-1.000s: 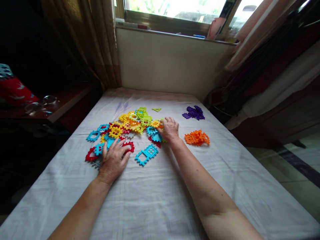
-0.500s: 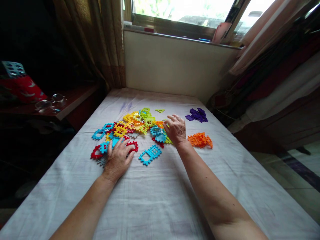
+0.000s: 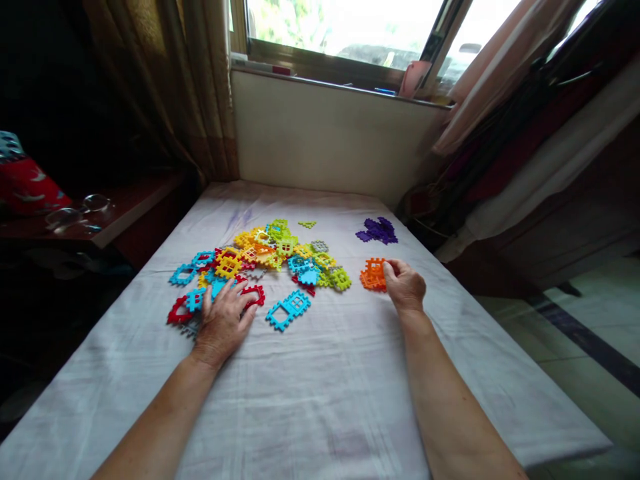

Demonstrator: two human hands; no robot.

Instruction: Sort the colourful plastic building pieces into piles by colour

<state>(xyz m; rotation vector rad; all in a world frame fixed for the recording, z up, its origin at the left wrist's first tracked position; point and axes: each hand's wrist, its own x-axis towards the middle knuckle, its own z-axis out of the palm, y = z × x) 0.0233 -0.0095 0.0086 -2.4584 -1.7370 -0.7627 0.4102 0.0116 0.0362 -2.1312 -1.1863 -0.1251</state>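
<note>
My right hand (image 3: pixel 406 288) pinches an orange lattice tile (image 3: pixel 376 271); slack grip could drop it among orange pieces (image 3: pixel 371 285) below. Left hand (image 3: pixel 223 328) lies spread against a cyan tile (image 3: pixel 219 287).

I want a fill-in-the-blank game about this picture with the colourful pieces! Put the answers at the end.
1. The right hand touches a piece coloured ____.
2. The left hand lies on the mixed pile, its palm facing ____.
3. The one-colour pile nearest the wall is ____.
4. On the side table lies a pair of ____.

Missing words: orange; down; purple; glasses.
</note>
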